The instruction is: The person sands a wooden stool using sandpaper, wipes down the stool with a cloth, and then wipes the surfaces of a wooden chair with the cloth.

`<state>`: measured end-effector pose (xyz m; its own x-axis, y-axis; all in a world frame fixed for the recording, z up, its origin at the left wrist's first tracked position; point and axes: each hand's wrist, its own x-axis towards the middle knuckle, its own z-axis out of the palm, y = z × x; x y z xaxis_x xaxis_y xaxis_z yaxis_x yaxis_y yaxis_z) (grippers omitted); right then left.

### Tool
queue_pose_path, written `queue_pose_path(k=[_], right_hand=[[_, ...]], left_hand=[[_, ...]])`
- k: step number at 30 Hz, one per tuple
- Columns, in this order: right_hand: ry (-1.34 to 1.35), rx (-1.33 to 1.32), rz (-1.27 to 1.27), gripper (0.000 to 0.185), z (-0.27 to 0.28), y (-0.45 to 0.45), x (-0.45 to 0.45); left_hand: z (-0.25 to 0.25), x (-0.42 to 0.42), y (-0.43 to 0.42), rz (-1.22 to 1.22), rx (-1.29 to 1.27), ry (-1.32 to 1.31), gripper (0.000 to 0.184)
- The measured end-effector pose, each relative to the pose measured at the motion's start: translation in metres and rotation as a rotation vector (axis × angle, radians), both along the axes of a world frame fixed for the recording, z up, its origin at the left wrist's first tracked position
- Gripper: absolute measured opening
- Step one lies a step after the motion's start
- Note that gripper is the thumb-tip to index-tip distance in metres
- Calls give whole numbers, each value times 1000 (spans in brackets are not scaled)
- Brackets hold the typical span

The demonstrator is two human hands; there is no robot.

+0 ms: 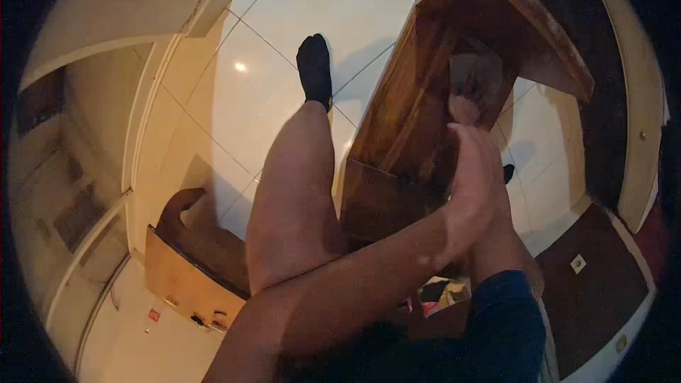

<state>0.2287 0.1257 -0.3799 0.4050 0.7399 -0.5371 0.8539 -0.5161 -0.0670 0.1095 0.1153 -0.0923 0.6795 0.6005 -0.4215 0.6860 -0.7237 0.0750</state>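
Observation:
My left hand reaches across from the lower left over a dark, glossy wooden piece of furniture. It lies close over my right wrist or forearm, and its fingers are hard to separate. Beyond it, my right hand is blurred and seems to hold a greyish, see-through-looking patch, perhaps a cloth, against the brown wood. A dark blue sleeve or garment is at the lower right.
My leg with a black sock stands on white floor tiles. A curved wooden piece and a light wooden panel are at lower left. A brown panel is at right; small mixed items lie below my arm.

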Motion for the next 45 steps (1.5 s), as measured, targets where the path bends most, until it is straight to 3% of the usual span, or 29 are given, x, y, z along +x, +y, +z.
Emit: queue_pose_path(k=[3,7,10,12,16,19,23,26,28,31,34,38,40,42,45], right_hand=[[31,-63,147,60,31,-34,-21],[311,89,737,59,81,-93,-50],[466,146,940,59,81,-88,-41],[423,79,814,59,67,-65,-20],[141,-37,332,58,30,-18,17],[47,-60,188,57,36,-26,19],[172,-55,478,56,62,-76,-25],[405,89,893,56,83,-93,-53],[483,134,967,55,76,-83,-48],[327,68,653,55,43,-37,-13],[105,41,218,54,20,-11,23],[36,-19,-27,54,23,-10,32],[47,-58,18,53,36,-22,20],[117,-93,232,52,55,-45,-3],[368,-53,676,51,86,-78,-37]], left_hand=[[-2,3,-2,19,16,-29,36],[12,6,11,-4,-129,21,36],[1,10,5,22,-48,56,36],[-5,9,-5,17,-24,56,36],[-12,11,-9,15,23,78,36],[-12,19,-7,20,-4,116,36],[-1,25,-7,116,1,193,36],[-9,20,-8,-47,-53,128,37],[-8,16,-7,-66,-82,87,37],[-11,12,-12,-44,-125,39,37],[-25,14,-18,-41,29,170,36],[-19,21,-15,1,-51,220,43],[-7,16,-6,-2,-86,158,40],[3,10,2,-4,-151,49,36],[4,9,1,-53,-118,90,36]])
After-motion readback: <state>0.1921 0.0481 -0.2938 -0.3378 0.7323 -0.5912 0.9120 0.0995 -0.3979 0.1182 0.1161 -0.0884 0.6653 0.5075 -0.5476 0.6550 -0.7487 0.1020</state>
